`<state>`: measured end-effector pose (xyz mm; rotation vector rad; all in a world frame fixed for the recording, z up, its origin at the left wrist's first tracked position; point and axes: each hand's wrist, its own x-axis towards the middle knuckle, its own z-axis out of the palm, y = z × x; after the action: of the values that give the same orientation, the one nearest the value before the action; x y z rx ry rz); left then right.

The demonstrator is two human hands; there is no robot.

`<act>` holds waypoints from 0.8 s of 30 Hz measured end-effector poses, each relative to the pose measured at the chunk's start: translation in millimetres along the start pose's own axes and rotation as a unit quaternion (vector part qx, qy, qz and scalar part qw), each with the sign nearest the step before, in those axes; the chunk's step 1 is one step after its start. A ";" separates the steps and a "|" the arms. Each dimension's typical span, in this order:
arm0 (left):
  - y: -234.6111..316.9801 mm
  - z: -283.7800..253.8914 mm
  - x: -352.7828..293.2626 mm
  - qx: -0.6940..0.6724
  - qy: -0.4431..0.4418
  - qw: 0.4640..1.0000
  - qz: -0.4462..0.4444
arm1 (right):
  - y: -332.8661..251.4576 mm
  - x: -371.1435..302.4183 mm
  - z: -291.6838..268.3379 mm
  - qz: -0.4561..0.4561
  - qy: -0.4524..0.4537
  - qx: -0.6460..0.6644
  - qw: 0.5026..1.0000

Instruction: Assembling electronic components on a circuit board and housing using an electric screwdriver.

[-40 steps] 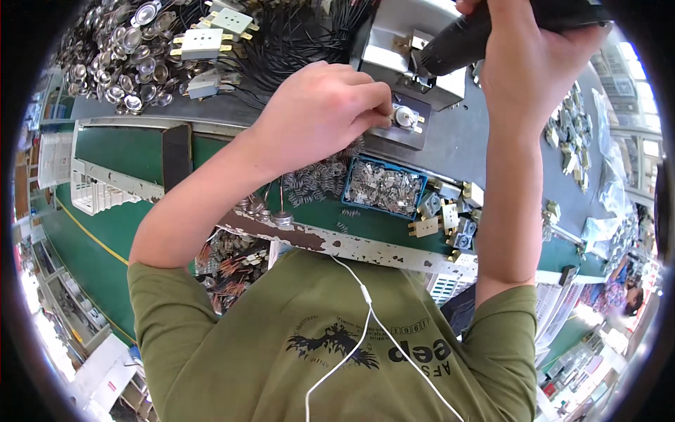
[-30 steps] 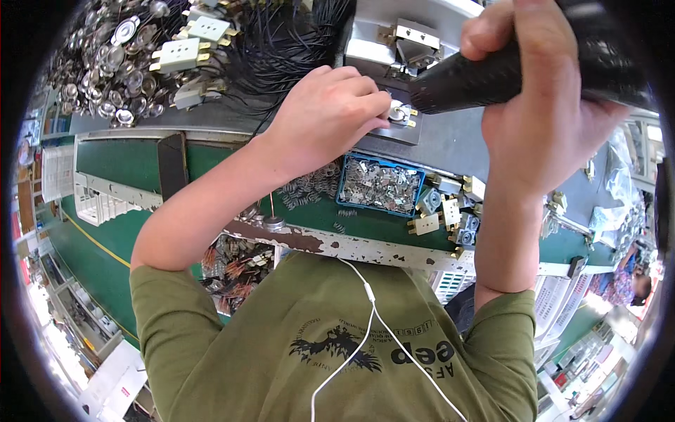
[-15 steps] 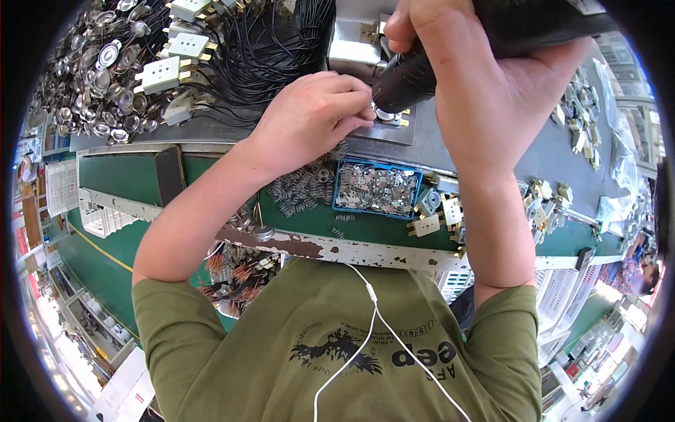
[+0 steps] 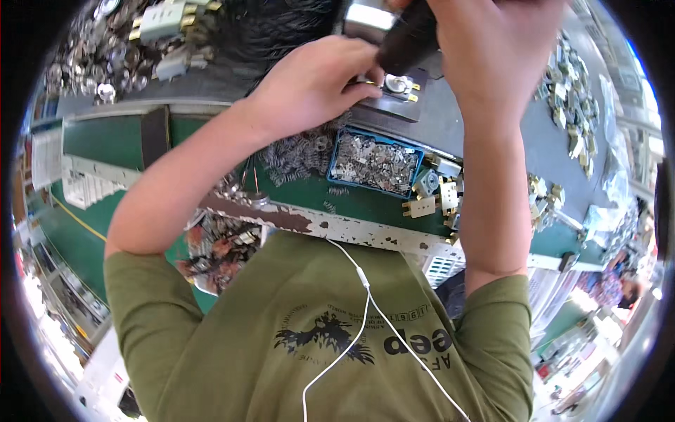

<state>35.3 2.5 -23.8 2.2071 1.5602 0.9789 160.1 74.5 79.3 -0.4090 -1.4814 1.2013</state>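
Observation:
At the top of the view, my right hand (image 4: 496,53) is wrapped round a black power screwdriver (image 4: 410,41), its tapered nose pointing down and left. Just under that nose is a small part with a round silver disc (image 4: 398,85) and brass terminals, on a dark metal block (image 4: 397,107). My left hand (image 4: 316,81) is at the left side of this part, thumb and index finger closed together beside it. Whatever sits between those fingertips is too small and covered to make out. The tool's tip is partly hidden by my left fingers.
Nearest me, a blue tray (image 4: 330,160) of small metal pieces stands beside loose springs (image 4: 295,156). White switch-like parts (image 4: 422,207) lie right of it, with more (image 4: 573,112) farther right. Black wires (image 4: 281,28) and silver caps (image 4: 105,91) are heaped at the back left.
The bench appears higher in the view. The screwdriver's nose has come off the silver disc, upward, and my left fingers have drawn slightly away to its left, leaving the disc more exposed.

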 end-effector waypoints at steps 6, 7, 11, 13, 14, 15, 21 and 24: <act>14.7 -15.8 12.9 0.051 -0.111 0.986 -0.113 | -2.9 -11.3 -7.2 -0.050 -0.033 -0.152 0.987; 16.4 -18.0 13.7 0.057 -0.140 0.982 -0.115 | -1.7 -12.2 -8.2 -0.025 -0.030 -0.184 0.982; 18.1 -20.1 18.5 0.038 -0.183 0.974 -0.128 | 2.7 -12.9 -10.0 -0.020 -0.018 -0.106 0.994; 13.4 -13.8 14.8 0.025 -0.173 0.976 -0.129 | 9.5 -7.0 -12.0 -0.065 -0.068 -0.111 0.989; 10.6 -9.9 11.4 0.017 -0.145 0.983 -0.113 | 5.1 -9.6 -8.4 -0.066 -0.068 -0.108 0.990; 7.2 -8.1 8.9 0.010 -0.118 0.988 -0.097 | -4.6 -15.3 -3.3 -0.046 -0.079 -0.143 0.986; 4.5 -9.2 2.1 0.055 -0.098 0.992 -0.051 | 2.1 5.3 -24.0 -0.067 -0.062 -0.043 0.995; 10.7 -2.1 3.6 0.142 0.007 0.986 0.088 | -44.8 10.3 -42.3 -0.033 -0.068 0.127 0.989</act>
<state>42.4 1.3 -14.9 2.5743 1.6203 0.8642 210.1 82.8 115.8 -0.1068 -1.4221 1.3660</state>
